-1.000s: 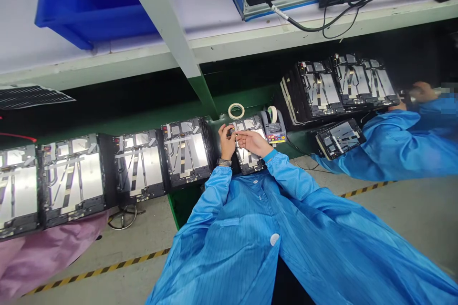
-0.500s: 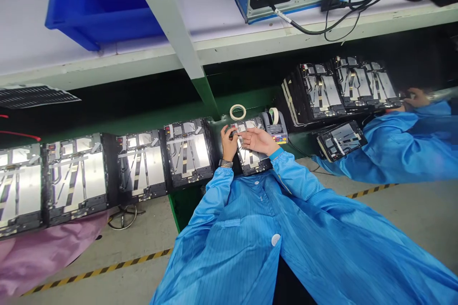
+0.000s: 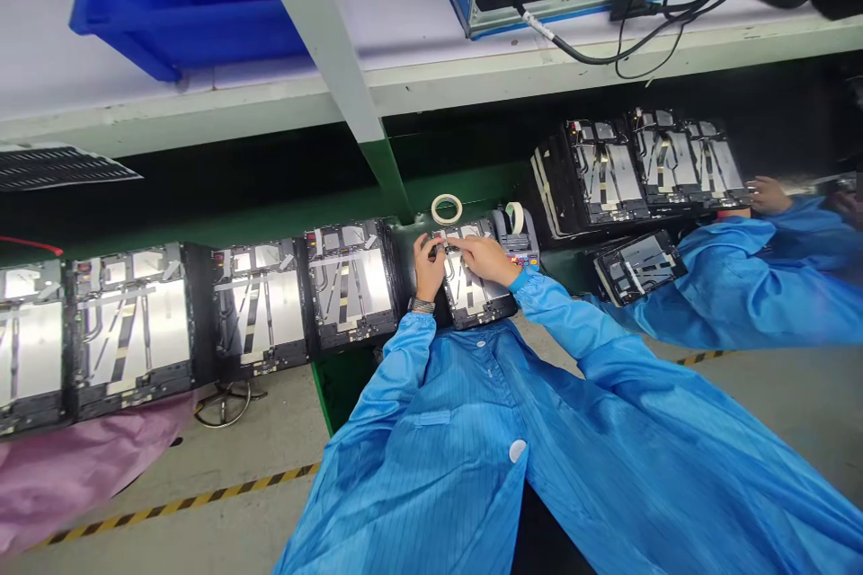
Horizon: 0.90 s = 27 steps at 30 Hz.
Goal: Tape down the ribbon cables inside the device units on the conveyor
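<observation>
In front of me lies an opened tablet-like device (image 3: 473, 295) with silver plates and dark flat cables bared. My left hand (image 3: 429, 269) rests at its upper left, with thumb and fingers pinched together at the top edge; what they hold is too small to make out. Palm down, my right hand (image 3: 489, 259) reaches over the upper part of the device. Its fingers are drawn together close to the left fingertips, and anything between them is hidden. Behind the right hand stands a grey tape dispenser (image 3: 518, 238) carrying a tape roll (image 3: 515, 217).
A loose tape roll (image 3: 446, 209) lies beyond the device. Stacks of similar opened devices (image 3: 354, 287) line the left side, with more stacks (image 3: 607, 171) at the right. One device (image 3: 639, 268) lies tilted near a co-worker's blue sleeve (image 3: 734, 274). A shelf post (image 3: 337, 45) rises ahead.
My right hand has turned from palm up to palm down and come down onto the upper part of the device. My left hand stays at the upper left. The view has shifted slightly.
</observation>
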{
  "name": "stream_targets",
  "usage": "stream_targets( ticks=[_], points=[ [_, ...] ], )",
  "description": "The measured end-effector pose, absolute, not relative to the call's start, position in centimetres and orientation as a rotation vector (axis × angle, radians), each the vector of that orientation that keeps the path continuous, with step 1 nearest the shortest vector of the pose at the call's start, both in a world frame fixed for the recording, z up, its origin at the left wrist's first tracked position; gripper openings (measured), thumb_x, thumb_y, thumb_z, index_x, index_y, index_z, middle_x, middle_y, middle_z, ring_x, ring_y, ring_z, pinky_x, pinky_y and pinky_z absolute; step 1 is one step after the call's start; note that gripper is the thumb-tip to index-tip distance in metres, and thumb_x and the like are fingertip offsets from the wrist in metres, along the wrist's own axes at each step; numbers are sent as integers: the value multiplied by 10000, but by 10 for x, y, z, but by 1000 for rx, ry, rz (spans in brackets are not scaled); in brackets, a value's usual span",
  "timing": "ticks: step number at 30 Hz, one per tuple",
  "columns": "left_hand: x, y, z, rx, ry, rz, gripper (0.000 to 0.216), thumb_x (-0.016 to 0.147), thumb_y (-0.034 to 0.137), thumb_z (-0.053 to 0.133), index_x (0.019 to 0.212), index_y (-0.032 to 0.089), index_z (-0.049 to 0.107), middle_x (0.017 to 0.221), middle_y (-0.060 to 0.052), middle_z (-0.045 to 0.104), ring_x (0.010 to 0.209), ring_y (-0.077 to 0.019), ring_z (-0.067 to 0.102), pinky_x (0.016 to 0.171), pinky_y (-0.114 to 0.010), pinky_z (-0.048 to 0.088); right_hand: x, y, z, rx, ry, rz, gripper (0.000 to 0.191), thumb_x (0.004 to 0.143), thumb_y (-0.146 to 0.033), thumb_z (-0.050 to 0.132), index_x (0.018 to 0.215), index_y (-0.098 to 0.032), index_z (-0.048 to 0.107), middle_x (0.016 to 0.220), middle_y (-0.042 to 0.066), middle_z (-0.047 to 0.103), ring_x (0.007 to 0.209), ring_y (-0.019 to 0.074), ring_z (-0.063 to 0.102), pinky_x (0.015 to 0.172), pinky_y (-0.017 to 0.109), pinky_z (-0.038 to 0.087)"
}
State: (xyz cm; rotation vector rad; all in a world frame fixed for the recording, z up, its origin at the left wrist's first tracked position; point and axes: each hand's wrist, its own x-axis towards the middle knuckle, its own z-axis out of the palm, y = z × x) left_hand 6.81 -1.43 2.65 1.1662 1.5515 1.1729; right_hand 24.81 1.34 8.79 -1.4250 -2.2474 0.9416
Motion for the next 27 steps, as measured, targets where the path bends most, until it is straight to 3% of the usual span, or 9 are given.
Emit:
stream_targets(
  ticks=[5, 14, 20, 23, 27],
  points=[
    [68, -14, 25, 1170, 1548, 1171, 186, 950, 222, 651, 1092, 233, 771, 1478, -134, 503, 1430, -298, 528, 1010, -392, 589, 250, 24, 82, -1302, -2608, 788, 487, 914, -71, 570, 1334, -259, 729, 984, 124, 725, 886, 264, 664, 776, 345, 447],
    [66, -9, 33, 1212, 1586, 1151, 135, 920, 199, 695, 1019, 225, 782, 1368, -126, 572, 1402, -287, 538, 1116, -421, 516, 252, 43, 99, -1133, -2698, 820, 353, 835, -65, 665, 1149, -181, 778, 924, 142, 735, 903, 282, 663, 818, 371, 442],
    [61, 1, 40, 1384, 1616, 1063, 192, 862, 120, 719, 1013, 225, 773, 1252, -113, 612, 1275, -277, 613, 1145, -443, 495, 280, 20, 116, -1436, -2232, 712, 411, 1025, -182, 449, 1322, -178, 734, 1085, 132, 727, 1019, 296, 662, 908, 396, 484],
    [61, 3, 51, 1439, 1679, 944, 334, 881, 144, 703, 1207, 218, 713, 1347, -120, 602, 1219, -263, 644, 1124, -445, 516, 296, -14, 108, -1614, -1964, 714, 416, 1046, -267, 436, 1327, -170, 727, 1095, 128, 717, 1007, 290, 662, 944, 416, 509],
    [69, -29, 60, 1326, 1769, 974, 821, 924, 284, 720, 1630, 168, 318, 1641, -230, 387, 1412, -305, 553, 1214, -472, 443, 309, -62, 76, -1827, -1722, 749, 474, 990, -368, 519, 1349, -122, 707, 1185, 180, 691, 1123, 334, 634, 1052, 497, 504]
  ],
)
